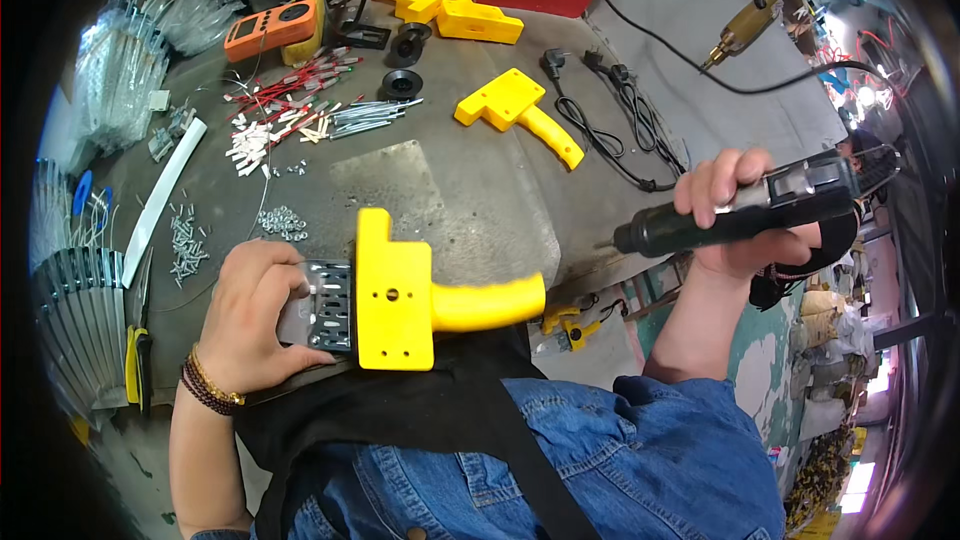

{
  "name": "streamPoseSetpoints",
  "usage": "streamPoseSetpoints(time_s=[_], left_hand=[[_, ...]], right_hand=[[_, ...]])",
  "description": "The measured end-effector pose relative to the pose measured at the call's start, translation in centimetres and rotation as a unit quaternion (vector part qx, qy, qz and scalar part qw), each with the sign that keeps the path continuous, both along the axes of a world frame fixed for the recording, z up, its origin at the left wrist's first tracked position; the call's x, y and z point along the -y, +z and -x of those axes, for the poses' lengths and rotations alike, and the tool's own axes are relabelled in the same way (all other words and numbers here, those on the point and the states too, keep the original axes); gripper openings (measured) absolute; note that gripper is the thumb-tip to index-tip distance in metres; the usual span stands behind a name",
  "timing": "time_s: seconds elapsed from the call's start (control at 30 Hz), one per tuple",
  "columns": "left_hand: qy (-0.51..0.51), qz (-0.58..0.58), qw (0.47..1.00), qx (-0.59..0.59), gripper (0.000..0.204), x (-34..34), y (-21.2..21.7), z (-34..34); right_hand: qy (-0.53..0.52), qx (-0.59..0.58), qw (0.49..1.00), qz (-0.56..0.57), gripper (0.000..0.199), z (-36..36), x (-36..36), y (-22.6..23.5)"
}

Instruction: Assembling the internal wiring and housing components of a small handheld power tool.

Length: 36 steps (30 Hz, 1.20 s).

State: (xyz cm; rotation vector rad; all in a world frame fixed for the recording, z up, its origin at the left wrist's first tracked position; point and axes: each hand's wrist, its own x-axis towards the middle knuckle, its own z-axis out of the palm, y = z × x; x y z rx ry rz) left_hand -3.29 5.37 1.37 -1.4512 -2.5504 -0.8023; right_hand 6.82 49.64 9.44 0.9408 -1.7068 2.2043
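Observation:
My left hand [250, 315], with beaded bracelets at the wrist, is closed round a slotted metal bracket [331, 306] at the table's near edge. Against that bracket's right side sits a yellow plastic tool housing [395, 290], its ridged handle [490, 303] pointing right. To the right, my right hand [735, 205] grips a black electric screwdriver [690, 225] in the air. The screwdriver's tip points left toward the handle and stands apart from it. Another yellow housing [515, 105] lies farther back on the table.
Small nuts [284, 223], screws [187, 245], long metal rods [375, 117] and red-and-white wires [290, 100] lie in piles. An orange multimeter [270, 30] stands at the back left. Black power cords [630, 120] lie right of centre. A brass-coloured tool [745, 30] hangs at upper right. Pliers [138, 365] are far left.

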Motion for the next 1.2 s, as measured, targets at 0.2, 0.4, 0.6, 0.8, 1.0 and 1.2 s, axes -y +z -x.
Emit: streamPoseSetpoints(time_s=[0.2, 0.4, 0.6, 0.8, 1.0, 1.2], left_hand=[[0.119, -0.083, 0.989, 0.015, 0.07, 2.4, 0.7, -2.4], [0.128, -0.038, 0.991, -0.003, 0.067, 2.9, -1.2, -3.0], [0.148, -0.008, 0.989, 0.013, 0.066, 3.3, -0.5, -3.9], [0.118, -0.014, 0.992, 0.032, 0.068, 2.1, -0.7, -3.5], [0.11, -0.043, 0.992, 0.042, 0.051, 1.3, -0.5, -3.8], [0.121, -0.076, 0.99, 0.019, 0.031, 1.0, -1.0, -4.3]], right_hand=[[-0.115, -0.002, 0.993, 0.03, 0.097, 0.7, 3.3, -1.3], [-0.164, 0.059, 0.984, -0.049, 0.083, 1.4, 4.9, -3.3], [0.003, 0.149, 0.985, 0.083, 0.053, 1.4, 3.4, -3.3], [0.054, 0.252, 0.897, 0.36, 0.039, 1.6, 6.9, -7.0], [-0.041, 0.301, 0.857, 0.417, 0.041, 2.1, 9.8, -9.8], [-0.009, 0.303, 0.846, 0.44, 0.044, 2.1, 10.9, -10.5]])
